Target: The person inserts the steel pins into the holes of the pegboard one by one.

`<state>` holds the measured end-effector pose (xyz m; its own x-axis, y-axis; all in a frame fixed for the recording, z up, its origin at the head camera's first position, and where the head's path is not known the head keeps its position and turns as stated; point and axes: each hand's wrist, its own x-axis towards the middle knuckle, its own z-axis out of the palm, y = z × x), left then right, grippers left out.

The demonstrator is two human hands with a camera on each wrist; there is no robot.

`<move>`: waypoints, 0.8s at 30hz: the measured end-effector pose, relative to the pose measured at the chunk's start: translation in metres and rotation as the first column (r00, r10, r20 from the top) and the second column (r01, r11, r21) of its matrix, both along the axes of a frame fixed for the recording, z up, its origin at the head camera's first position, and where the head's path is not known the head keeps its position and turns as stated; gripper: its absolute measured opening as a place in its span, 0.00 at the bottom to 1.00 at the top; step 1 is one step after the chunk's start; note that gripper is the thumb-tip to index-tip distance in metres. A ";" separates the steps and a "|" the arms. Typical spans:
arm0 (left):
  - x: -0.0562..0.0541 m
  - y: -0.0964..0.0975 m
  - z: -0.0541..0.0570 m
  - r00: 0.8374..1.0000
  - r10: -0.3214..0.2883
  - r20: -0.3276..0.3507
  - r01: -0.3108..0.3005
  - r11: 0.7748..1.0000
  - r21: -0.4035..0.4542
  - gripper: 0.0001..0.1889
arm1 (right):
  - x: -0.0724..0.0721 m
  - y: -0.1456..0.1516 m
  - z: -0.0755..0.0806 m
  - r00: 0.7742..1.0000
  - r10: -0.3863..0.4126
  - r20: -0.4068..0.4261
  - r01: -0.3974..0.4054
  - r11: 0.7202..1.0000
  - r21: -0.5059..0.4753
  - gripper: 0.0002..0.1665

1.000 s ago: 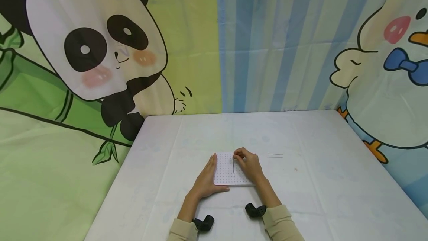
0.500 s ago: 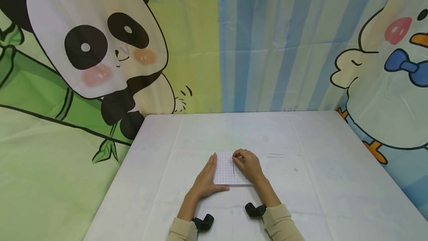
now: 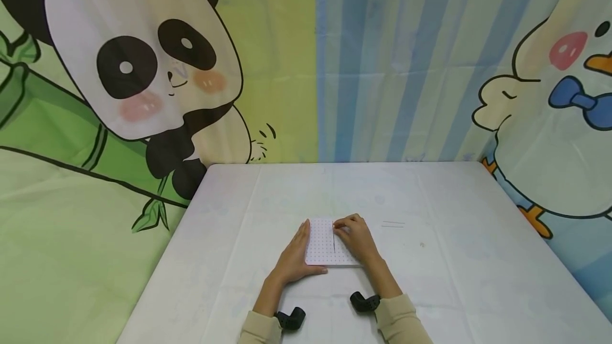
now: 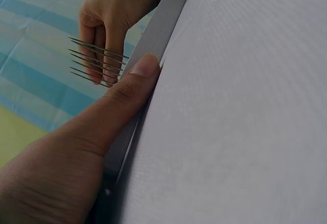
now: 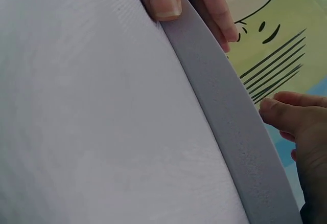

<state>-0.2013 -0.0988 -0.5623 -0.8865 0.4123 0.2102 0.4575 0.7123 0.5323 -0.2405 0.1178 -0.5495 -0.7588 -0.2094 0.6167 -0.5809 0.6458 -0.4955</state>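
A white dotted board (image 3: pixel 319 246) lies on the table in the head view. Several thin metal needles (image 4: pixel 94 55) stand upright from it in a row, seen as one dark line from the head. My left hand (image 3: pixel 294 256) rests along the board's left edge with straight fingers, its thumb (image 4: pixel 120 93) lying on the front edge. Over the far part of the board, my right hand (image 3: pixel 356 238) pinches a needle low down, close to the surface. In the right wrist view, the right thumb and forefinger (image 5: pixel 276 111) meet beside the nearest needles; their tips partly hide the held one.
Two more needles (image 3: pixel 393 224) lie side by side on the white table (image 3: pixel 454 280), right of the board. Black wrist cameras sit on both wrists. Behind the table hangs a printed cloth (image 3: pixel 268 68) with a panda and a duck.
My right hand has sunk slightly toward the board, its fingertips still at the far end of the needle row. The left hand and the board have kept their places.
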 end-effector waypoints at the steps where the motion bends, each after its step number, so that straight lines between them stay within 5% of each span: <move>1: 0.000 0.000 0.000 1.000 0.000 0.001 0.000 1.000 0.000 0.68 | 0.001 0.001 -0.001 1.000 -0.006 0.018 0.006 1.000 -0.010 0.08; 9: 0.001 0.000 0.001 1.000 0.010 0.010 -0.010 1.000 -0.012 0.68 | 0.003 0.024 0.000 0.984 -0.095 0.148 0.115 0.984 -0.135 0.04; 24: -0.001 0.001 -0.002 1.000 0.020 0.000 -0.020 1.000 -0.024 0.69 | -0.002 0.100 -0.005 0.960 -0.271 0.071 0.280 0.939 -0.199 0.05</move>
<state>-0.2019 -0.0980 -0.5641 -0.8944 0.3998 0.2007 0.4434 0.7336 0.5149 -0.2425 0.2182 -0.5544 -0.7951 0.1390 0.5903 -0.3707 0.6590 -0.6545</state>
